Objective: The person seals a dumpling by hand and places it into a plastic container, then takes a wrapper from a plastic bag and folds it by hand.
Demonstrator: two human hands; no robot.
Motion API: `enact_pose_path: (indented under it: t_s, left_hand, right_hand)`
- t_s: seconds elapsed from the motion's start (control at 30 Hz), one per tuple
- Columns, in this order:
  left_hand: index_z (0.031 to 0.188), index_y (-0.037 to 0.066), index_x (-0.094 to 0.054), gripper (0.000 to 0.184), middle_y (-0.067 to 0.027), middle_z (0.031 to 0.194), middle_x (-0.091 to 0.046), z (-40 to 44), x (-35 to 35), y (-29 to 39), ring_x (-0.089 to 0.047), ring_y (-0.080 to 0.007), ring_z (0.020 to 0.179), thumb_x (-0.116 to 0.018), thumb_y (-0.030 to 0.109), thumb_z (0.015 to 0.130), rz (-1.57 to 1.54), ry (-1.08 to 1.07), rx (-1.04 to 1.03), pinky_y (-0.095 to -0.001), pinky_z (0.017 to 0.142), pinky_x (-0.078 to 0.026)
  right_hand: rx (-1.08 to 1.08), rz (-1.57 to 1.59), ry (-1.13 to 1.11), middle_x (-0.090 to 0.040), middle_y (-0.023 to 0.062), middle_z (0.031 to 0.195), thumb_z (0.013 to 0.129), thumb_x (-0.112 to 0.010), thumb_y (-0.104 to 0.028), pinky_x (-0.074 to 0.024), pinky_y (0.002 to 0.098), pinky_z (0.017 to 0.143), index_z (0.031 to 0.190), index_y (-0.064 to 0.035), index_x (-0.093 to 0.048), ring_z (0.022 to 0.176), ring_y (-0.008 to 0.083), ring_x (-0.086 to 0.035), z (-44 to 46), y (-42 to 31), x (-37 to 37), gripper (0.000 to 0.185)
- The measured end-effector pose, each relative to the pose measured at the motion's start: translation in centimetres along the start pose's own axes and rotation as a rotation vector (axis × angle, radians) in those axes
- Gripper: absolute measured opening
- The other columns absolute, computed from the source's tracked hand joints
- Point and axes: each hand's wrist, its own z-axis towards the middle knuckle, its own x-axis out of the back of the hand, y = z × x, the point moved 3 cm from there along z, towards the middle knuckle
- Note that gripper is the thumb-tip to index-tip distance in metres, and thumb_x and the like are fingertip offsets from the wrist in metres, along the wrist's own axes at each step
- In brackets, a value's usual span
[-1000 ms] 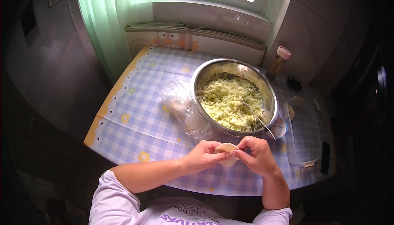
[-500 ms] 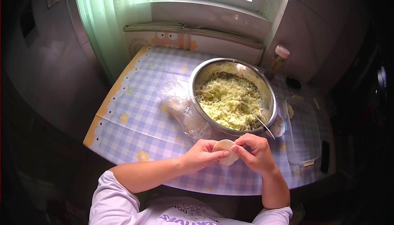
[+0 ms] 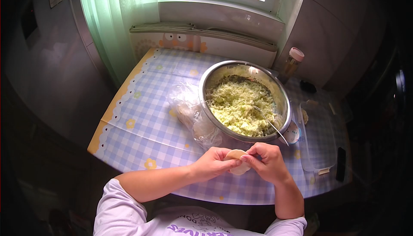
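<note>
A round, pale dough wrapper (image 3: 239, 169) is held up between both hands at the table's front edge. My left hand (image 3: 214, 163) pinches its left side between thumb and fingers. On the right edge, my right hand (image 3: 265, 161) has it pinched the same way. Just beyond the hands stands a large metal bowl (image 3: 209, 114) with chopped pale-green filling (image 3: 241, 107) in it. The handle of a metal utensil (image 3: 275, 128) sticks out over the bowl's front right rim. Left of the bowl lies a clear plastic bag (image 3: 189, 112) with pale pieces inside.
A clear plastic container (image 3: 317, 137) lies right of the bowl, beside a black object (image 3: 340, 164). A small patterned dish (image 3: 294, 133) sits partly behind the bowl's rim. Behind stands a bottle with a pink lid (image 3: 296, 54). The checked tablecloth (image 3: 146, 107) covers the table.
The wrapper turned more face-on half a second ago and is now tilted again, with its upper part folded over. Both hands stay in nearly the same place and keep hold of it.
</note>
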Motion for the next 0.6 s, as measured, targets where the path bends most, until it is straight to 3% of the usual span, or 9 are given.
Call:
enact_pose_path:
  t_s: [0.17, 0.27, 0.37, 0.47, 0.6]
  left_hand:
    - [0.117, 0.0, -0.062, 0.031, -0.0046, 0.108, -0.065, 0.0, 0.1, 0.1, -0.06, -0.0108, 0.099, -0.062, 0.021, 0.094, 0.014, 0.01, 0.023, -0.0274, 0.087, -0.048]
    - [0.118, 0.001, -0.061, 0.032, -0.0025, 0.107, -0.065, 0.0, -0.1, 0.2, -0.059, -0.0084, 0.096, -0.062, 0.022, 0.093, 0.004, 0.016, 0.043, -0.0248, 0.083, -0.048]
    - [0.116, 0.001, -0.062, 0.032, -0.002, 0.105, -0.065, 0.0, 0.1, -0.1, -0.059, -0.0077, 0.094, -0.063, 0.022, 0.093, -0.012, 0.022, 0.043, -0.0246, 0.081, -0.048]
    - [0.112, 0.0, -0.063, 0.028, -0.0043, 0.103, -0.066, 0.0, 0.4, -0.3, -0.061, -0.0097, 0.095, -0.064, 0.02, 0.092, 0.003, 0.062, 0.061, -0.0262, 0.083, -0.05]
    - [0.107, -0.001, -0.065, 0.026, -0.0039, 0.097, -0.067, -0.2, 0.2, 0.1, -0.062, -0.0092, 0.088, -0.065, 0.019, 0.091, 0.023, 0.119, 0.066, -0.0249, 0.076, -0.052]
  right_hand:
    - [0.006, 0.012, -0.002, -0.063, 0.0095, 0.07, 0.083, -0.071, -0.011, -0.0479, 0.0279, 0.055, 0.081, 0.0003, -0.065, 0.061, 0.0167, -0.061, -0.1, -0.2, 0.0, 0.014]
    - [0.045, 0.016, 0.02, -0.062, 0.0044, 0.066, 0.082, -0.072, -0.008, -0.0449, 0.0223, 0.052, 0.079, 0.0008, -0.065, 0.059, 0.0066, -0.056, 0.0, 0.0, -0.1, 0.012]
    - [-0.051, 0.135, 0.025, -0.064, 0.0038, 0.068, 0.085, -0.069, -0.009, -0.0458, 0.0226, 0.054, 0.081, 0.0017, -0.066, 0.062, 0.0062, -0.056, 0.0, 0.2, -0.2, 0.012]
    - [-0.094, 0.16, -0.023, -0.067, 0.0096, 0.075, 0.089, -0.064, -0.012, -0.0481, 0.0263, 0.061, 0.089, 0.0019, -0.068, 0.068, 0.0119, -0.061, 0.2, 1.1, 0.0, 0.014]
    - [-0.129, 0.23, -0.037, -0.069, 0.0113, 0.083, 0.095, -0.056, -0.016, -0.05, 0.0257, 0.069, 0.099, 0.0017, -0.068, 0.076, 0.0137, -0.064, 0.3, 0.7, 0.0, 0.022]
